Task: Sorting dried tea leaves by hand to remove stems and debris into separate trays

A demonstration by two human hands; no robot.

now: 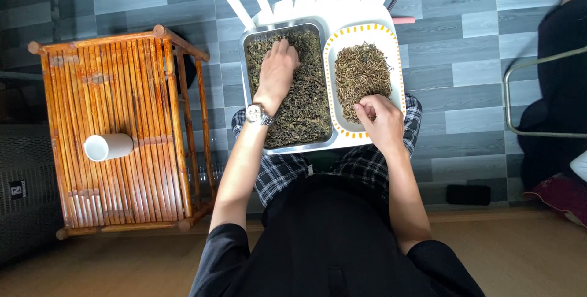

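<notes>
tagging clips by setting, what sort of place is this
Probably a home room used for hand-sorting dried leaves: grey tiled floor, a bamboo side table, and a white plastic chair bearing a metal tray.

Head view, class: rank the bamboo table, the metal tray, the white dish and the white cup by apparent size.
1. Bamboo table
2. Metal tray and white dish: too alike to rank
3. White cup

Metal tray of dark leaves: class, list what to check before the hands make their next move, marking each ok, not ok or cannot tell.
1. Left hand rests on the dark leaves: ok.
2. Metal tray sits fully on the white chair: ok.
3. Right hand is over the white tray of pale stems: ok.
4. Right hand pinches a stem: cannot tell.
5. Nothing spilled on the floor: ok.
</notes>
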